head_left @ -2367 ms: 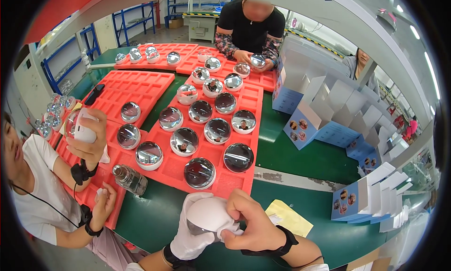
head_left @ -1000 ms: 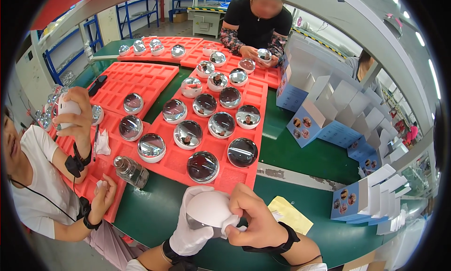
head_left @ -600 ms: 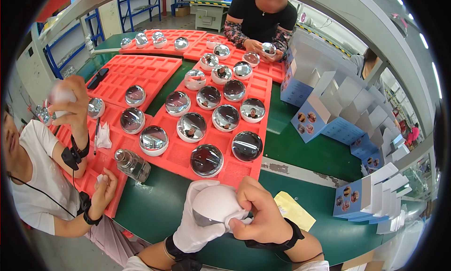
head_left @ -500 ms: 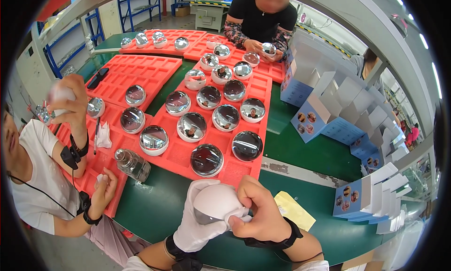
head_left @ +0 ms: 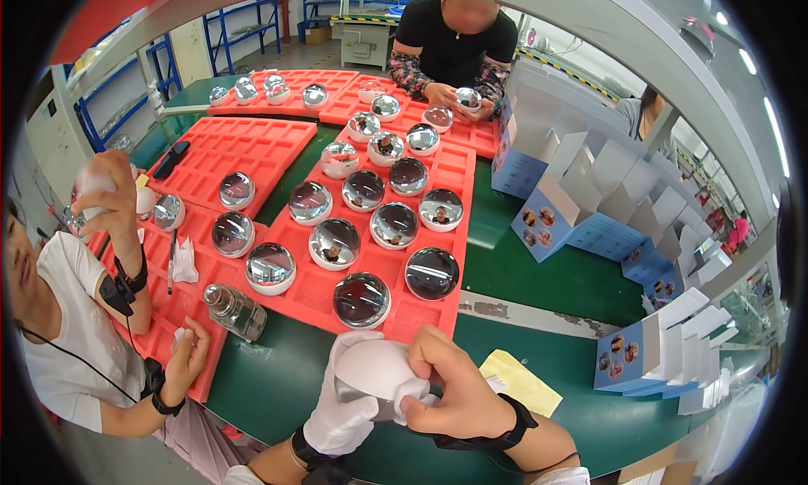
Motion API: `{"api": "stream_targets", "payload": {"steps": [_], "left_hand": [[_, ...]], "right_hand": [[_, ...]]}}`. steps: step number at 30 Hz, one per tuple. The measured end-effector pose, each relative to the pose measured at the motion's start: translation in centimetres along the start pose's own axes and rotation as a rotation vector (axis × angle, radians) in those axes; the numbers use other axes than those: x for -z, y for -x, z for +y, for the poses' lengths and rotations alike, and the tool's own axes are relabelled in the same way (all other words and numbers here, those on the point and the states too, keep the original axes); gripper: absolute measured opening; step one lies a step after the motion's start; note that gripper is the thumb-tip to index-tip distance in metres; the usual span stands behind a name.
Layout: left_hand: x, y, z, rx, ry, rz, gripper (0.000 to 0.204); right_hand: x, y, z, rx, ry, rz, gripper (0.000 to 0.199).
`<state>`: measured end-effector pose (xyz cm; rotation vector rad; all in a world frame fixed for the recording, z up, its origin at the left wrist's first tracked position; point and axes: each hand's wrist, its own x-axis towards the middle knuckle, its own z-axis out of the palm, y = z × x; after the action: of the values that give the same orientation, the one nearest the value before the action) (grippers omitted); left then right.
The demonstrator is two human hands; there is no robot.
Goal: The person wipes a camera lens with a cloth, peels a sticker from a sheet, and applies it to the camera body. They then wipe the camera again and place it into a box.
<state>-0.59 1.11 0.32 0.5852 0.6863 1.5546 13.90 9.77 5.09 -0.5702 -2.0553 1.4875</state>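
My left hand [head_left: 338,415], in a white glove, cups a ball [head_left: 377,365] above the green table, low in the middle. The ball's upper part is white, and a shiny mirrored part shows below it. Against the ball's right side my bare right hand [head_left: 461,390] is closed, pinching a bit of white cloth [head_left: 412,387] between thumb and fingers. Part of the ball is hidden by the glove and by the cloth. Just beyond, mirrored balls with white bases stand in a red tray [head_left: 412,315]; the nearest is a dark-looking ball [head_left: 362,300].
A glass bottle [head_left: 236,312] stands left of my hands. A yellow paper [head_left: 522,384] lies to the right, near blue-and-white boxes [head_left: 627,359]. At left a co-worker [head_left: 84,308] lifts a ball; across the table another person [head_left: 454,43] holds one. Green table [head_left: 539,283] shows between.
The whole scene has shifted slightly left in the view. The ball has tilted a little in my gloved hand, and my right hand still presses the cloth to its side.
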Motion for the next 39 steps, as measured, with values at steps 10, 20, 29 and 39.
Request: {"api": "stream_targets", "payload": {"steps": [10,20,29,39], "left_hand": [[0.0,0.0,-0.1,-0.010,-0.031,0.024,0.086],[0.1,0.0,-0.1,-0.019,-0.026,0.022,0.086],[-1.4,0.2,0.8,-0.006,-0.073,0.052,0.084],[-0.9,0.2,0.6,-0.008,-0.094,0.047,0.083]], "right_hand": [[0.2,0.0,0.2,-0.001,-0.058,-0.027,0.036],[-0.2,0.1,0.1,0.029,-0.021,0.013,0.035],[-0.3,0.1,0.2,0.021,-0.016,0.040,0.035],[-0.4,0.2,0.3,0.030,-0.017,0.041,0.035]]}}
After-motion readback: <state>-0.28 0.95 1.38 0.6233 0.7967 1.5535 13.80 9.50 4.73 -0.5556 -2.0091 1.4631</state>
